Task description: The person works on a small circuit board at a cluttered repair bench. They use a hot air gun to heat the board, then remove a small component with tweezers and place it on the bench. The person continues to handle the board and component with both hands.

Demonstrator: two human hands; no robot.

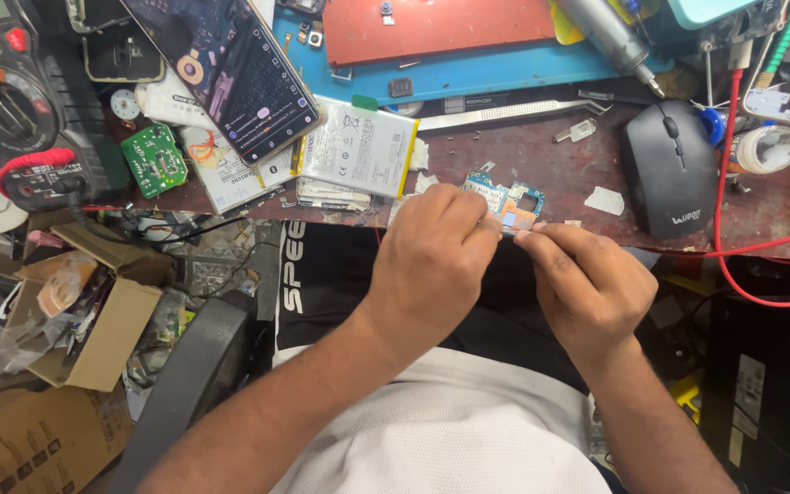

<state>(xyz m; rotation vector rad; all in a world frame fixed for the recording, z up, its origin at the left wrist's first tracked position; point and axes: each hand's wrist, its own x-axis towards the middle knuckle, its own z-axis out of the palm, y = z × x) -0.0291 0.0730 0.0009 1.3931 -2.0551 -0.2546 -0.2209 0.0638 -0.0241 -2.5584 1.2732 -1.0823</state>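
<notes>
While both hands meet at the desk's near edge, these lines take the small blue circuit board as landmark.

Circuit board [511, 200]: a phone-sized blue board with metal shields, lying at the front edge of the brown desk [523, 151], partly covered by fingers.

Step in hand: fine work on the board's near edge, judging by the pinch of both hands; what is between the fingertips is too small to tell, perhaps a thin strip or tool.

Next move calls for: a steady board and a light, precise pull or press, by my reading.

Left hand [432, 261]: just below-left of the board, fingers curled narrow, tips pressed on the board's near edge.

Right hand [587, 284]: just below-right of the board, thumb and forefinger pinched nearly closed at the same spot.

Phone battery [360, 148]: left of the board, flat, white.

Smartphone [230, 69]: further up-left, screen lit.

Green board [154, 160]: far left.

Multimeter [11, 101]: beyond that.

Black mouse [669, 169]: right of the board.

Red cable [733, 265]: beyond the mouse.
</notes>
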